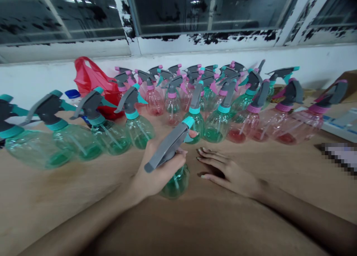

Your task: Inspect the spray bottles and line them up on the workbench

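Note:
My left hand [158,170] is wrapped round the neck of a green spray bottle [176,183] in front of me, just under its grey trigger head with a teal nozzle. The bottle appears upright on the table, and its collar is hidden by my fingers. To its right, my right hand [227,170] rests palm down on the wood with the fingers stretched out, holding nothing. Close behind the held bottle are a green spray bottle [194,118] and another green spray bottle [216,127], each with a little green at the bottom.
Green spray bottles [111,137] line the left, pink spray bottles [240,127] the right. Several more crowd behind in the middle. A red plastic bag [92,77] and a blue-capped bottle [73,94] stand at the back left. A pixelated object [341,155] lies at the right.

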`<action>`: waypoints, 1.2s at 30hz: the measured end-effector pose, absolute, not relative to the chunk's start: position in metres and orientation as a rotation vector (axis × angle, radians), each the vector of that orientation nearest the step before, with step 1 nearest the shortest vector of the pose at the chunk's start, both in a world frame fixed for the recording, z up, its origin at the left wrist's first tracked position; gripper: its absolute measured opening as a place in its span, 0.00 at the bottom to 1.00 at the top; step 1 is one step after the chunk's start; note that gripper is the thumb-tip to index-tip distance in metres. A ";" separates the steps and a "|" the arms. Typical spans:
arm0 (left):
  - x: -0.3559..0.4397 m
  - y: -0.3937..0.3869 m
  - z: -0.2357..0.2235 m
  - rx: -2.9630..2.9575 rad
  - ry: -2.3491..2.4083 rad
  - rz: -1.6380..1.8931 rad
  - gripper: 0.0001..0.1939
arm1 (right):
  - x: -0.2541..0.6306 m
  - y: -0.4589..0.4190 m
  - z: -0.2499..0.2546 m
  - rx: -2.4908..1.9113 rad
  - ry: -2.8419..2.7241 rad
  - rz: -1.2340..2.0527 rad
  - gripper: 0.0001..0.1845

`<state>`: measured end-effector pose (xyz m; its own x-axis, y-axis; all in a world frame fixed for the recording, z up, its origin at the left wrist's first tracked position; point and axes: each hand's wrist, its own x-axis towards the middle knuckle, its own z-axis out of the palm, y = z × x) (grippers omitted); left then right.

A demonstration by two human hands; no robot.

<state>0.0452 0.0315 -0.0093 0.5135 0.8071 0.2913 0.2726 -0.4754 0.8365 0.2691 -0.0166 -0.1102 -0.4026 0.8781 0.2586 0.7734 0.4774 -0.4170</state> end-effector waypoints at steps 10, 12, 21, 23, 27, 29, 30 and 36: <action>0.046 0.032 -0.007 2.035 0.853 0.931 0.07 | 0.271 -0.015 -0.113 -1.367 -2.302 0.318 0.27; 0.047 0.032 -0.007 2.026 0.846 0.920 0.07 | 0.270 -0.016 -0.112 -1.374 -2.300 0.318 0.28; 0.043 0.032 -0.009 2.017 0.844 0.921 0.09 | 0.269 -0.017 -0.110 -1.371 -2.291 0.321 0.29; 0.043 0.032 -0.010 2.013 0.837 0.918 0.09 | 0.269 -0.017 -0.110 -1.367 -2.289 0.323 0.29; 0.044 0.033 -0.008 2.012 0.816 0.903 0.09 | 0.270 -0.016 -0.110 -1.368 -2.289 0.328 0.28; 0.045 0.033 -0.006 2.018 0.809 0.889 0.08 | 0.270 -0.016 -0.110 -1.367 -2.299 0.329 0.28; 0.045 0.033 -0.005 2.020 0.808 0.889 0.08 | 0.270 -0.016 -0.111 -1.368 -2.302 0.329 0.29; 0.039 0.035 -0.011 2.039 0.838 0.864 0.06 | 0.269 -0.017 -0.110 -1.380 -2.290 0.328 0.28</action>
<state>0.0390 0.0348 -0.0113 0.5564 0.7780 0.2917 0.2679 -0.5003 0.8234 0.2695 -0.0170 -0.1105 -0.4025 0.8807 0.2499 0.7752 0.4731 -0.4186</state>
